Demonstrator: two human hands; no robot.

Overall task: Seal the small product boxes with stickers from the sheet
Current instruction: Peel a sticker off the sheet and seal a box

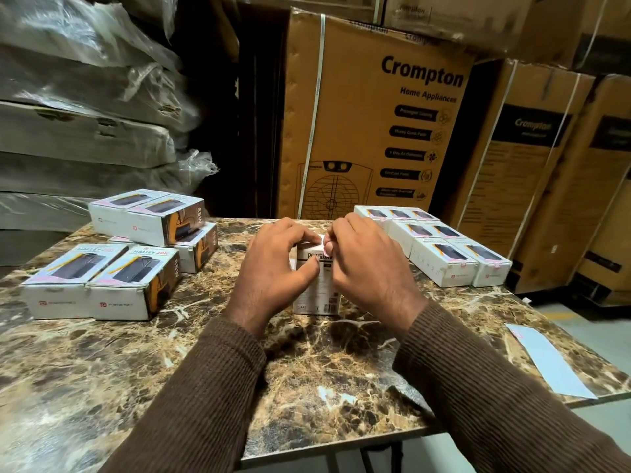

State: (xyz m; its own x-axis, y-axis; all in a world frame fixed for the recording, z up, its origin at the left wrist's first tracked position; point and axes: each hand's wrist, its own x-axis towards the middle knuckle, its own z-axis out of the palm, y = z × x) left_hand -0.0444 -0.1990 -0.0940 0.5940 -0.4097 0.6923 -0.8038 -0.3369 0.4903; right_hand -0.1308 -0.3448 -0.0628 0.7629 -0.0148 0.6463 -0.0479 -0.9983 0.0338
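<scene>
Stretching from the near edge, the marble-patterned tabletop lies bare under both brown sleeves, with open room on either side of the forearms. At the right edge a pale blue sticker sheet lies flat, one corner overhanging the rim.

At the middle a small white box stands upright on the tabletop. The left hand curls round its left side, thumb pressed on the near face. The right hand grips the right side, and its fingers pinch a small pinkish sticker at the box's top edge. Most of the box is hidden by the hands; its black lettering is partly covered and cannot be read whole.

To the left sit larger boxes marked "HALLEY 20K", with "65W" on their ends, more stacked behind. To the right, well apart from the hands, rows of small white boxes lie touching each other; their printing is too small to read.

Beyond the far edge stand cartons reading "Crompton Home Appliances", and plastic-wrapped bundles fill the left.
</scene>
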